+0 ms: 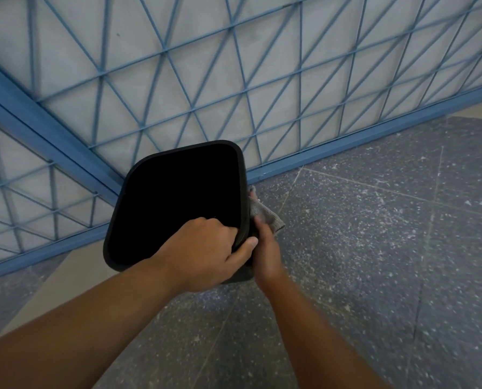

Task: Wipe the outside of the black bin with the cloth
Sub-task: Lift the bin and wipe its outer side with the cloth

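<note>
Two bare forearms reach in from the bottom edge toward the bin (178, 197). The left hand (203, 251) grips the bin's near right rim, fingers curled over the edge into the dark inside, thumb pressed on the outside. The right hand (265, 248) sits just beside it, against the bin's right outer wall, holding the grey cloth (262, 211) to that wall; its fingers are mostly hidden by the cloth and the bin, so how tightly they curl cannot be told. The bin is tilted, its mouth facing the camera. Behind it runs a blue metal grille (234, 88) with a pale wall beyond. Below lies a dark speckled floor (374, 234).
</note>
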### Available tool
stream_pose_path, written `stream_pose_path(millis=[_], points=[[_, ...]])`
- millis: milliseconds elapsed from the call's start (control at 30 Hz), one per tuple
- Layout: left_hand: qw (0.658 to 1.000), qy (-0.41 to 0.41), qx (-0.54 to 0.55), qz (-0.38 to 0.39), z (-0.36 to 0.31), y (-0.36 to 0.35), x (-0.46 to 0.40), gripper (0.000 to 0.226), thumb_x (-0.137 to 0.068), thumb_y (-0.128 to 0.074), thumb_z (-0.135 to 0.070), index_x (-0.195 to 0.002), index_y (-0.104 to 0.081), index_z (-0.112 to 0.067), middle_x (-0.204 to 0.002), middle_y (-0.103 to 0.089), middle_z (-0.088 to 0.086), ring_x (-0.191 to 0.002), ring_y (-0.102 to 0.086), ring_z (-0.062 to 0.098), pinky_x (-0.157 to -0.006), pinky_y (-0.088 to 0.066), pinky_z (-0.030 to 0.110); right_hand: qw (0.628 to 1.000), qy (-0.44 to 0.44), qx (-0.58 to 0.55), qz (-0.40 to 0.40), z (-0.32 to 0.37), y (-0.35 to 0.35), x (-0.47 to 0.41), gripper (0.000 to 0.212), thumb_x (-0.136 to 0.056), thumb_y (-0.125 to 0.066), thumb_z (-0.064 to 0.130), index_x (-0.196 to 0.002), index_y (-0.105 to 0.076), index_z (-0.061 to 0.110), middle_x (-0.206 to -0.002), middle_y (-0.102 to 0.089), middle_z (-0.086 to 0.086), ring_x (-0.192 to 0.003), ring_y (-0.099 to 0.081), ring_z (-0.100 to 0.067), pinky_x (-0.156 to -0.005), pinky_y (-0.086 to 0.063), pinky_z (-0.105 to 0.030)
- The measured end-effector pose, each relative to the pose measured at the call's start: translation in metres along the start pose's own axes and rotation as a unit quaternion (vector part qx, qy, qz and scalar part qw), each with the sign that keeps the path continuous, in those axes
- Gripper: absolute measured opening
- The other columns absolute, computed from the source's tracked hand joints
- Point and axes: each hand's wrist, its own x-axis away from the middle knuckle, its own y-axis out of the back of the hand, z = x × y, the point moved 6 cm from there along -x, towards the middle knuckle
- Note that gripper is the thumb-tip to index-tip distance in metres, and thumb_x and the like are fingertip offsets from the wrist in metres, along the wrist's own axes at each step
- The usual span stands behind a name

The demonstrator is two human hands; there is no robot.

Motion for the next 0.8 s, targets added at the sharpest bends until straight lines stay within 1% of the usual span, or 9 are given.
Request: stream_pose_path(millis=[100,200,233,333,367,500,567,667,800], points=[[1.000,-0.004,-0.013,-0.006,-0.001,0.002,-0.001,0.052,-0.097,-0.030,-0.054,-0.055,-0.036,-0.026,-0.046,-0.038,-0.007,-0.042,-0.039,0.009,-0.049,-0.025,0.023,0.999,-0.044,-0.010,-0.006,-0.001,0.002,-0.002,0.049,-0.105,-0.033,0.033,-0.135,-0.056,0.002,-0.127,-0.064,-0.018,-0.118,-0.060,-0.029,-0.092,-0.051,-0.032],[1.000,-0.009,-0.022,-0.007,0.000,0.001,0.000,0.052,-0.097,-0.030,-0.054,-0.054,-0.037,-0.025,-0.046,-0.038,-0.007,-0.042,-0.039,0.008,-0.048,-0.022,0.020,1.000,-0.023,0.011,0.013,-0.001,0.001,-0.005,0.044,-0.105,-0.034,0.030,-0.124,-0.063,0.003,-0.092,-0.076,-0.001,-0.093,-0.069,-0.015,-0.071,-0.057,-0.021],[1.000,-0.011,-0.018,-0.007,-0.001,0.000,-0.001,0.052,-0.096,-0.027,-0.055,-0.055,-0.038,-0.025,-0.046,-0.039,-0.008,-0.042,-0.039,0.008,-0.048,-0.023,0.020,1.000,-0.011,0.015,0.013,-0.001,0.001,-0.005,0.044,-0.105,-0.034,0.029,-0.125,-0.063,0.002,-0.088,-0.076,0.002,-0.087,-0.070,-0.010,-0.067,-0.057,-0.017],[1.000,-0.012,-0.012,-0.006,0.000,-0.001,-0.001,0.054,-0.095,-0.024,-0.057,-0.056,-0.041,-0.023,-0.048,-0.042,-0.007,-0.043,-0.041,0.009,-0.050,-0.027,0.025,1.000,0.003,0.005,0.025,0.003,-0.003,-0.003,0.047,-0.105,-0.032,0.027,-0.135,-0.054,0.000,-0.103,-0.069,-0.003,-0.088,-0.067,-0.007,-0.068,-0.056,-0.013],[1.000,-0.011,-0.013,-0.006,0.001,-0.001,-0.002,0.054,-0.095,-0.025,-0.057,-0.056,-0.041,-0.023,-0.048,-0.043,-0.006,-0.044,-0.042,0.009,-0.051,-0.029,0.027,1.000,-0.004,0.004,0.030,0.004,-0.003,-0.003,0.047,-0.105,-0.031,0.028,-0.136,-0.053,0.000,-0.101,-0.068,-0.003,-0.087,-0.066,-0.008,-0.067,-0.056,-0.013],[1.000,-0.012,-0.020,-0.010,0.000,-0.001,-0.001,0.054,-0.097,-0.027,-0.055,-0.056,-0.041,-0.022,-0.048,-0.042,-0.006,-0.045,-0.042,0.010,-0.054,-0.029,0.029,0.999,-0.008,0.026,0.040,0.003,0.001,-0.006,0.043,-0.105,-0.033,0.029,-0.120,-0.064,0.004,-0.073,-0.076,0.008,-0.073,-0.071,-0.005,-0.059,-0.056,-0.014],[1.000,-0.014,-0.018,-0.008,0.001,-0.002,-0.001,0.055,-0.095,-0.023,-0.057,-0.058,-0.044,-0.021,-0.049,-0.043,-0.006,-0.046,-0.043,0.010,-0.054,-0.029,0.030,0.999,0.006,0.028,0.026,0.000,0.001,-0.002,0.042,-0.105,-0.033,0.028,-0.119,-0.065,0.005,-0.080,-0.077,0.008,-0.080,-0.072,-0.004,-0.062,-0.055,-0.012],[1.000,-0.011,-0.012,-0.003,0.001,-0.003,-0.002,0.059,-0.094,-0.020,-0.058,-0.061,-0.050,-0.019,-0.052,-0.048,-0.004,-0.049,-0.048,0.010,-0.056,-0.040,0.032,0.999,0.028,0.013,0.025,0.006,-0.005,0.004,0.048,-0.106,-0.032,0.030,-0.137,-0.054,0.001,-0.107,-0.072,-0.001,-0.095,-0.069,-0.004,-0.073,-0.056,-0.014],[1.000,-0.006,-0.008,-0.003,0.002,-0.003,-0.002,0.061,-0.095,-0.021,-0.060,-0.061,-0.050,-0.019,-0.053,-0.049,-0.003,-0.051,-0.048,0.011,-0.058,-0.039,0.033,1.000,-0.009,0.008,0.028,0.013,-0.006,-0.003,0.051,-0.105,-0.029,0.032,-0.138,-0.053,0.001,-0.106,-0.069,-0.006,-0.100,-0.065,-0.016,-0.084,-0.052,-0.025]])
